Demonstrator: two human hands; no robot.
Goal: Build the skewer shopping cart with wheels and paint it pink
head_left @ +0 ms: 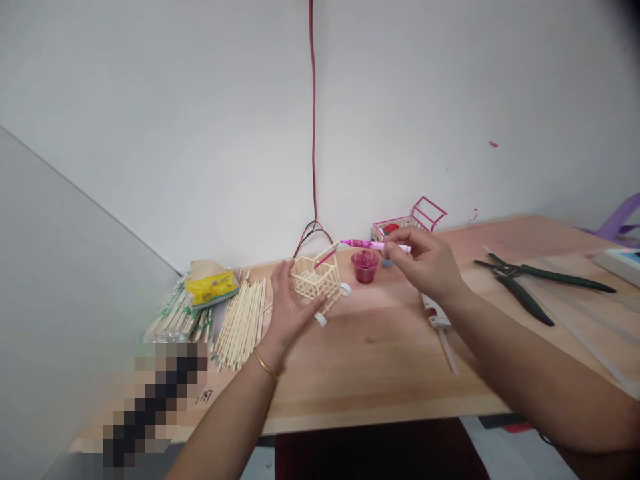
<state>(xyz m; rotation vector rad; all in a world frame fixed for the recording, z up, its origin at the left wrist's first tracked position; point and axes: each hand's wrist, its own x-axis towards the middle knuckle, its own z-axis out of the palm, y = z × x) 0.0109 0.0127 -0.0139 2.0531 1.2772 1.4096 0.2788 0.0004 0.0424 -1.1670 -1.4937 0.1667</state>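
Centrally, the left hand [287, 303] grips a small stick cart [317, 280] while the right hand [425, 260] pinches a pink brush [373, 245] above the bench [380, 360].

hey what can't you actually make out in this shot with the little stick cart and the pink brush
Head view only:
- Left hand covers the near side of the stick cart.
- Right hand hides the back of the brush.
- Pixelated patch masks the table's front-left corner.
- White box cut off by the right edge.
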